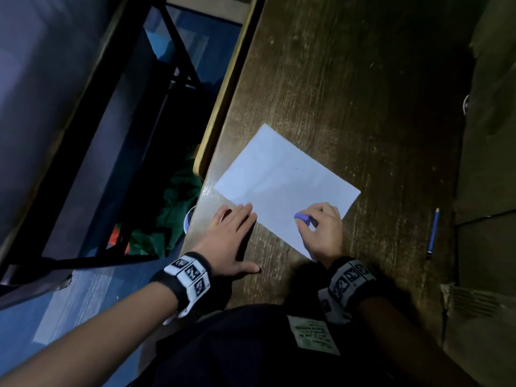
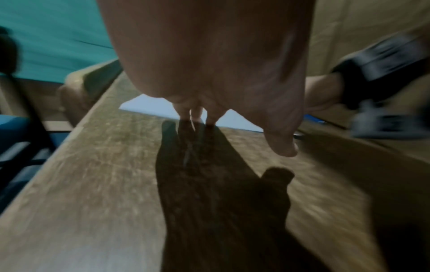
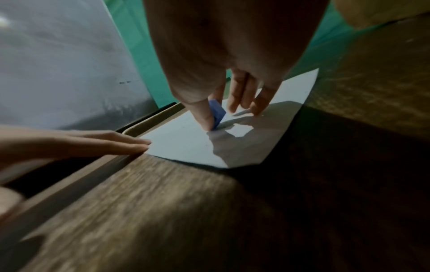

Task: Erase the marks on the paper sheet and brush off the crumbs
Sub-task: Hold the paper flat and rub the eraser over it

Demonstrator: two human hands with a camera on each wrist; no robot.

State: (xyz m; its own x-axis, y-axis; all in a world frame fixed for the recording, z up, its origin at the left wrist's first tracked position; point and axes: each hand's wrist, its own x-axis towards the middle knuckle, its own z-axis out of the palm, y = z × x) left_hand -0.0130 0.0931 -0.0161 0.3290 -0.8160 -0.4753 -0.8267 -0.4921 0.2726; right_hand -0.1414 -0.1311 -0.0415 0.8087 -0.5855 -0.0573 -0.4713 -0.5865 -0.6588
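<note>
A white paper sheet lies at an angle on the dark wooden table, near its left edge. A tiny dark mark shows near the sheet's middle. My right hand pinches a blue eraser between thumb and fingers, its lower tip on the near part of the paper; the eraser shows clearly in the right wrist view. My left hand lies flat with straight fingers, fingertips at the sheet's near left edge. In the left wrist view the paper peeks past the palm.
A blue pencil lies on the table to the right of the sheet. Cardboard boxes stand along the right side. Left of the table edge is a drop to the blue floor, a black chair frame and green cloth.
</note>
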